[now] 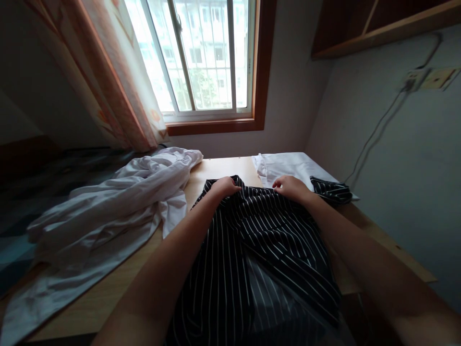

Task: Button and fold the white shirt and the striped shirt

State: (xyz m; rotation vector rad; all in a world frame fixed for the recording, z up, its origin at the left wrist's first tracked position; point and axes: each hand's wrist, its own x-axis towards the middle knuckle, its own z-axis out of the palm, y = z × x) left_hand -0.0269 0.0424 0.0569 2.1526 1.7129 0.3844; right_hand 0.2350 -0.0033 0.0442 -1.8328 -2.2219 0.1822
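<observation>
Pale wood makes up the table (230,168), below a window (201,57) whose top is cut off. Left of the table, dim patterned fabric sits in shadow, too dark for me to make out. A curtain (118,72) drops toward the table's far left corner, and a shelf (389,33) above its right side runs out of sight. The lower end of the striped garment (223,259) hangs toward the near side of the table, blurred and cut off, and its folds hide part of the tabletop. The forearms cover more of it.

The person's left hand (227,186) pinches the garment's upper edge near a raised, collar-like fold, fingers closed on the cloth. The right hand (290,188) holds that same edge farther right, thumb and fingertips drawn together on it. The garment spreads between the two hands and falls from the fingers toward the person.

I count two hands, one striped garment held, two white cloths and one small striped bundle. The crumpled white cloth (118,211) lies over the table's left side; the flatter white cloth (291,166) lies at its far right, with the striped bundle (330,191) on its near right part.
</observation>
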